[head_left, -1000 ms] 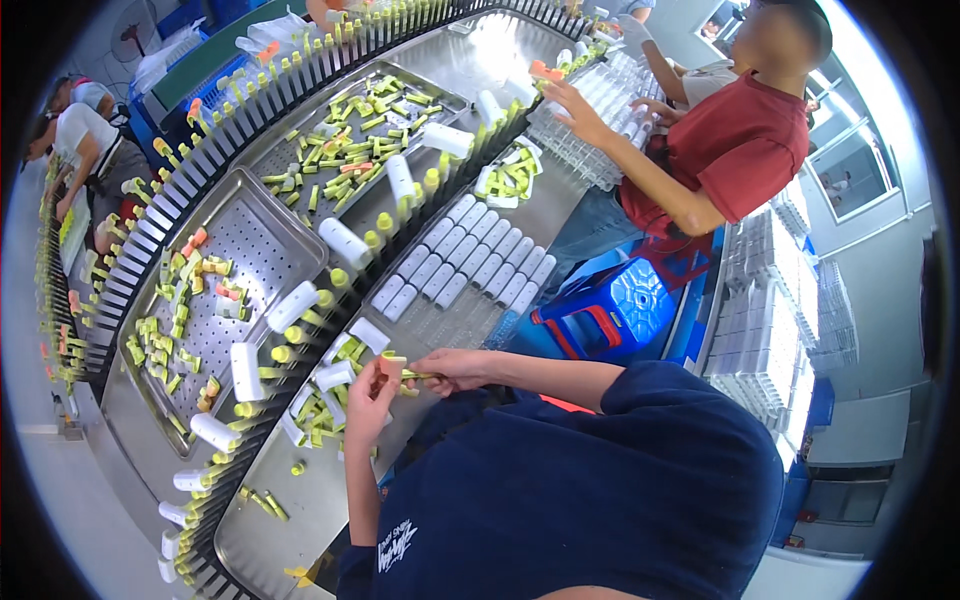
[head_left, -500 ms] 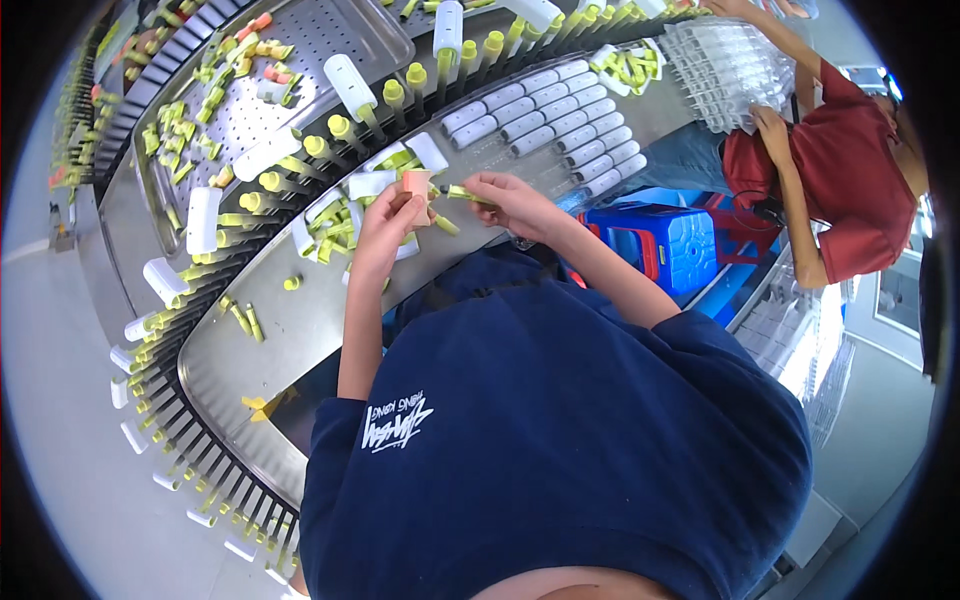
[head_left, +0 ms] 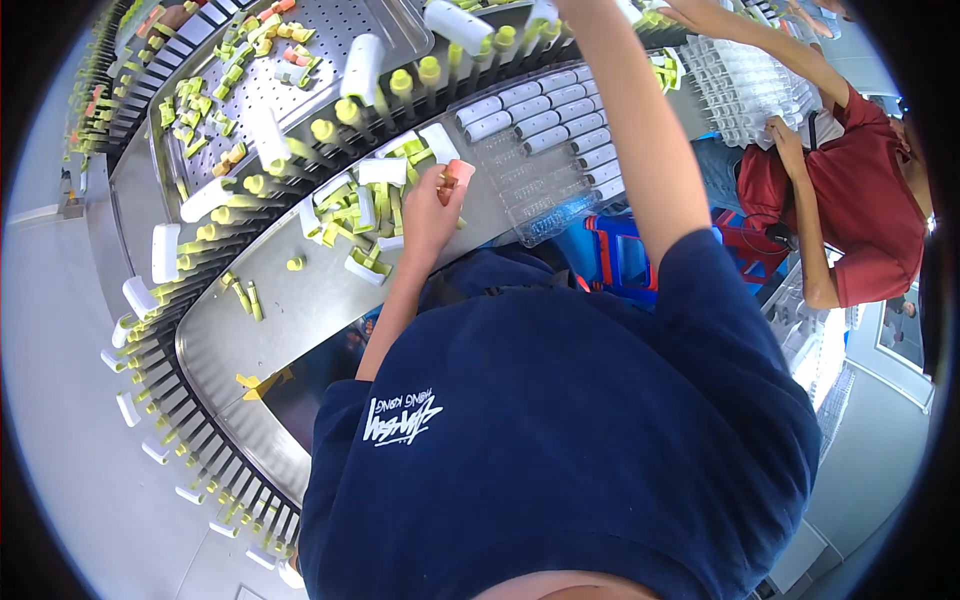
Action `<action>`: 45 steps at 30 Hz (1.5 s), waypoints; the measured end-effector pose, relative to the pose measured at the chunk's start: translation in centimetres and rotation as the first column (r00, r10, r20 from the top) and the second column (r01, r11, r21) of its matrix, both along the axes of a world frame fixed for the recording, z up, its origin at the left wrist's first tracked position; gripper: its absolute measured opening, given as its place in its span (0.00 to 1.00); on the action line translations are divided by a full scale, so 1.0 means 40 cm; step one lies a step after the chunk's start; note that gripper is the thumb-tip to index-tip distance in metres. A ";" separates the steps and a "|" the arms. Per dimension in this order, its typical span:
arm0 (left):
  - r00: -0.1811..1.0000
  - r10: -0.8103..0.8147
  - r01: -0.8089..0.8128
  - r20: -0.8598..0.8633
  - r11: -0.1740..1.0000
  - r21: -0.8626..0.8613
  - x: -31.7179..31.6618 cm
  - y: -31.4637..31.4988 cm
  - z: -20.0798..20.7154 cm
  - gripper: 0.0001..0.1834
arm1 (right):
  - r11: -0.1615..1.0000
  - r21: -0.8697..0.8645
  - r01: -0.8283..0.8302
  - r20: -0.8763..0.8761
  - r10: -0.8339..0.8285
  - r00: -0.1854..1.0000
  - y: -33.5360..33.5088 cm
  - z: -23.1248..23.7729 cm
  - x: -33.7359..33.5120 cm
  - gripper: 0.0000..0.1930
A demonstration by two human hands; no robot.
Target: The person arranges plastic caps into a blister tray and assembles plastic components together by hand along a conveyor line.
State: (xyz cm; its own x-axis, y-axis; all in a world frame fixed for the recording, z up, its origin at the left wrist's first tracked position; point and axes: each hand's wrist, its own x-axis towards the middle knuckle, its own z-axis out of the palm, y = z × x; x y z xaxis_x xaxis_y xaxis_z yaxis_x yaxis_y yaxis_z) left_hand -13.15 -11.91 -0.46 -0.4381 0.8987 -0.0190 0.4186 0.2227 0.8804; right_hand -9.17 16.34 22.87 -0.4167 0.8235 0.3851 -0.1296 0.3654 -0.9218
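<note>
My left hand (head_left: 430,212) is closed around a small pink plastic piece (head_left: 461,172) above the steel bench. Just beside it lies a heap of yellow-green plastic clips (head_left: 345,215) mixed with white curved shells (head_left: 382,171). My right forearm (head_left: 650,130) stretches away across the bench toward the conveyor; the hand passes beyond the top edge of the picture. Past the heap, white cylindrical parts (head_left: 541,122) with dark bands lie in rows on a clear plastic tray (head_left: 530,195).
A curved conveyor with black slats (head_left: 300,165) carries yellow-green posts and white shells around the bench (head_left: 225,340). Behind it, a perforated steel tray (head_left: 330,75) holds loose clips. At right, a person in a red shirt (head_left: 850,210) handles stacked clear trays (head_left: 735,90). A blue stool (head_left: 630,255) stands below.
My right hand has left the left hand's side and reached far out to the top edge. The yellow-green piece it held no longer shows. My left hand moved slightly right, keeping the pink piece.
</note>
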 end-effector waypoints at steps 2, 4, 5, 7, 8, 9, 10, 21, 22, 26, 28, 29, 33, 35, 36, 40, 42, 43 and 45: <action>0.997 0.031 -0.030 0.076 0.999 -0.010 -0.018 -0.008 0.021 0.21 | 0.996 0.086 0.017 0.230 -0.037 0.972 0.049 0.048 -0.049 0.25; 0.978 0.035 -0.037 0.205 0.999 0.010 -0.017 0.005 0.107 0.22 | 0.763 0.640 0.089 0.322 -0.372 0.870 0.195 0.015 0.008 0.30; 0.959 0.003 -0.016 0.283 0.999 0.044 -0.010 0.022 0.147 0.21 | 0.434 0.883 0.182 0.100 -0.551 0.828 0.301 -0.032 0.044 0.30; 0.842 0.021 -0.144 0.539 0.972 0.187 -0.057 -0.013 0.222 0.20 | 0.936 0.345 -0.064 0.288 -0.041 0.957 0.006 0.054 0.021 0.27; 0.820 -0.023 -0.141 0.572 0.960 0.242 -0.068 -0.002 0.278 0.20 | 0.959 0.262 -0.111 0.327 0.020 0.945 -0.020 0.055 0.066 0.26; 0.835 0.010 -0.177 0.549 0.951 0.252 -0.091 -0.002 0.323 0.22 | 0.978 0.181 -0.109 0.333 0.043 0.942 -0.072 0.055 0.081 0.25; 0.864 0.047 -0.178 0.501 0.960 0.217 -0.110 0.027 0.390 0.22 | 0.992 0.105 -0.069 0.345 0.029 0.938 -0.096 0.056 0.118 0.24; 0.714 0.268 -0.197 -0.647 0.963 0.181 -0.388 0.313 0.446 0.30 | 0.968 -0.250 -0.032 0.266 0.101 0.959 -0.231 -0.141 0.423 0.15; 0.648 0.324 -0.129 -0.690 0.939 0.320 -0.361 0.281 0.438 0.27 | 0.950 -0.312 -0.021 0.275 0.111 0.955 -0.247 -0.177 0.450 0.16; 0.769 0.263 -0.040 -0.583 0.929 0.367 -0.119 0.180 0.398 0.17 | 0.924 -0.309 0.226 0.605 0.008 0.796 -0.289 -0.397 0.564 0.14; 0.862 0.058 0.124 -0.503 0.939 0.322 -0.023 0.146 0.308 0.14 | 0.958 -0.132 0.253 0.704 -0.089 0.704 -0.303 -0.480 0.588 0.15; 0.901 -0.062 0.166 -0.429 0.963 0.211 0.024 0.147 0.260 0.14 | 0.960 -0.115 0.257 0.735 -0.092 0.672 -0.302 -0.504 0.587 0.14; 0.899 -0.204 0.250 -0.389 0.966 0.072 0.096 0.227 0.064 0.14 | 0.935 0.349 0.058 0.652 -0.287 0.701 -0.264 -0.577 0.523 0.13; 0.818 -0.165 0.255 -0.551 0.963 0.090 0.089 0.286 -0.004 0.13 | 0.893 0.448 -0.051 0.690 -0.308 0.655 -0.234 -0.598 0.483 0.13; 0.813 -0.153 0.243 -0.561 0.966 0.088 0.087 0.311 -0.010 0.13 | 0.833 0.533 -0.150 0.721 -0.353 0.596 -0.216 -0.609 0.472 0.12; 0.694 -0.189 0.236 -0.695 0.971 -0.029 0.081 0.360 -0.028 0.13 | 0.837 0.425 -0.344 0.844 -0.229 0.484 -0.165 -0.621 0.475 0.13; 0.702 -0.252 0.248 -0.666 0.963 -0.103 0.079 0.371 -0.034 0.13 | 0.814 0.446 -0.373 0.827 -0.214 0.520 -0.143 -0.625 0.473 0.14; 0.698 -0.246 0.241 -0.672 0.965 -0.104 0.078 0.374 -0.035 0.13 | 0.799 0.449 -0.401 0.815 -0.181 0.551 -0.135 -0.629 0.474 0.13; 0.668 -0.284 0.278 -0.688 0.953 -0.123 0.073 0.370 -0.031 0.15 | 0.743 0.485 -0.461 0.800 -0.163 0.578 -0.132 -0.627 0.470 0.12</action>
State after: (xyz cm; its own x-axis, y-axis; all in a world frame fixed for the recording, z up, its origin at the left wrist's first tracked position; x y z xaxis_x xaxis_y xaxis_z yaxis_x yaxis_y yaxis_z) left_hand -10.21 2.91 -1.71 -0.0554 0.9825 0.1778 0.9494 -0.0033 0.3139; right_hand 9.64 11.04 -2.20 -0.8798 0.4301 0.2026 0.3772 0.8909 -0.2531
